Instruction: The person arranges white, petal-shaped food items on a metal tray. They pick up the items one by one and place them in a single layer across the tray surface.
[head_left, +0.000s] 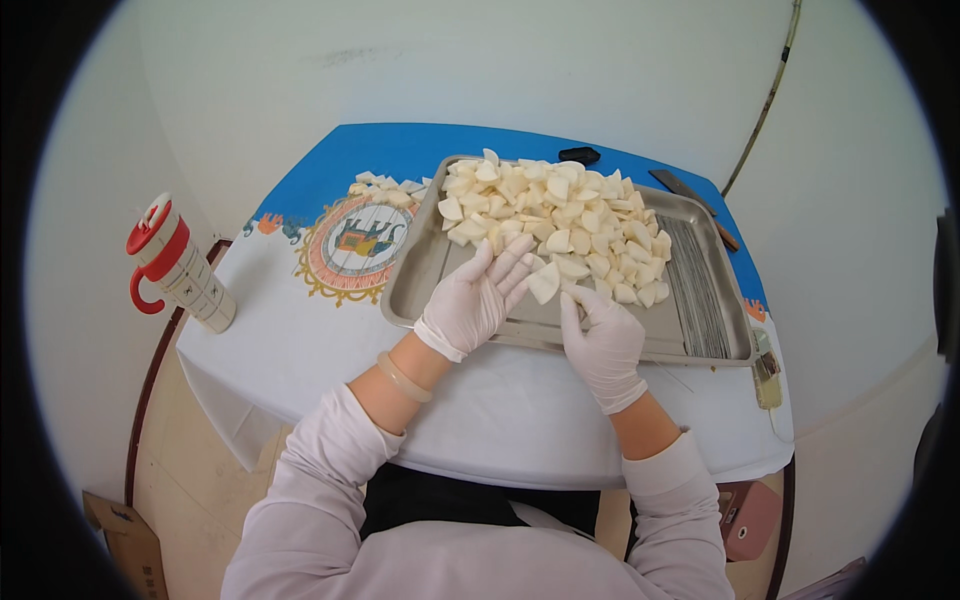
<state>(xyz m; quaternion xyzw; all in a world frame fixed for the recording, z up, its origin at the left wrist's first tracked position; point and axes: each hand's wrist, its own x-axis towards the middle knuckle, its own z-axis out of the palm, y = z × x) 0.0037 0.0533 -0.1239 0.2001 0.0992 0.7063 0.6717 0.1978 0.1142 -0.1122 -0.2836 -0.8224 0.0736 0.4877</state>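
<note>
My left hand (472, 300), in a white glove, is palm up over the tray's near edge, fingers apart, with nothing plainly held. To its right, my right hand (600, 345), gloved too, pinches a thin skewer (679, 377) whose end sticks out below the palm. A white, wedge-shaped cut piece, seemingly a root vegetable (544, 283), lies at the skewer's front end, between both hands; whether it is pierced I cannot tell. Beyond the hands, a large heap of similar pieces (559, 202) fills much of the metal tray (412, 281). A bundle of thin grey skewers (694, 292) lies along the tray's right side.
Left of the tray, more white pieces (386, 189) sit at the ends of thin skewers on the patterned tablecloth (300, 352). A red-lidded tumbler (184, 270) stands far left. A cleaver (694, 199) and a black object (579, 155) lie behind; a phone-like object (767, 375) is at right.
</note>
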